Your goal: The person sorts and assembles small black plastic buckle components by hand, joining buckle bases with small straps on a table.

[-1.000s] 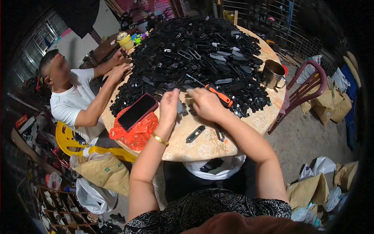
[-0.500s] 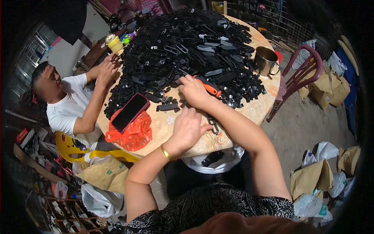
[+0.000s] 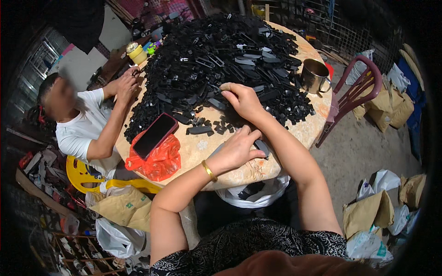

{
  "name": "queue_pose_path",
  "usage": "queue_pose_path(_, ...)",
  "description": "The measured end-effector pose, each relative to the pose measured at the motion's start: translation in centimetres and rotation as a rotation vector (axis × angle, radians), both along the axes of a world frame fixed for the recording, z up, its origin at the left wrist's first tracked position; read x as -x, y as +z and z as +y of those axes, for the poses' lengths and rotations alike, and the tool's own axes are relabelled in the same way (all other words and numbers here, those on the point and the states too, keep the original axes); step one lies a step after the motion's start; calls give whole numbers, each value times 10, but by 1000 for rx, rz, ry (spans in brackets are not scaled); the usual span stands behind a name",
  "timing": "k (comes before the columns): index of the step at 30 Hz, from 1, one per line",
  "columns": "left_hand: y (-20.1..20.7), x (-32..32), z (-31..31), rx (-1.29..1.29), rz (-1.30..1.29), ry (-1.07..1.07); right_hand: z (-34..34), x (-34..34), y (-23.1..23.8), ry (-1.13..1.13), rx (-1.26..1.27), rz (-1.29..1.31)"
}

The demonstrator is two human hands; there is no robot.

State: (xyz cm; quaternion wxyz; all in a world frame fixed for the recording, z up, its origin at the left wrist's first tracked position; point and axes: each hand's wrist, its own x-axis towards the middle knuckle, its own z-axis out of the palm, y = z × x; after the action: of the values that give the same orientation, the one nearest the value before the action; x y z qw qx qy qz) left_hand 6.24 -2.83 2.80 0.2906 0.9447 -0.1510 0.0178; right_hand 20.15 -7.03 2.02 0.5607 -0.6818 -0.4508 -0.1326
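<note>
A wide heap of black plastic parts (image 3: pixel 198 60) covers much of the round table. My left hand (image 3: pixel 237 149) rests low over the near edge, its thumb and fingers closed around a dark plastic piece (image 3: pixel 261 148) whose far side they partly hide. Farther in, my right hand (image 3: pixel 245 101) is at the front of the heap. Its thumb and fingertips come together among the parts; what lies between them is too small to make out. Small black bits (image 3: pixel 223 126) and a longer black piece (image 3: pixel 199 130) lie left of my hands.
A phone (image 3: pixel 155 135) lies on a red plastic bag (image 3: pixel 161 158) at the left. A metal mug (image 3: pixel 315 76) stands at the right, beside a maroon chair (image 3: pixel 357 87). Across the left edge, a person in a white shirt (image 3: pixel 87 122) works. A white bag (image 3: pixel 255 195) hangs below the near edge.
The orange-handled screwdriver under my right hand is no longer visible. My right hand has shifted slightly right, its fingers now at the parts. My left hand has moved right, over a dark piece.
</note>
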Motion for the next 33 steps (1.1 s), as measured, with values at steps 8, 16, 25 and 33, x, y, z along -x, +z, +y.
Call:
queue_pose_path(8,-10,-9,19,-25,-81,-173,-4,-2,3,188,-31,426)
queue_pose_path(16,13,-14,82,518,-177,402,-6,9,4,348,-48,447)
queue_pose_path(25,-1,-15,84,1646,4,346,0,33,1,97,-62,41)
queue_pose_path(33,-2,-20,84,1500,-55,399,-5,40,7,95,-56,11)
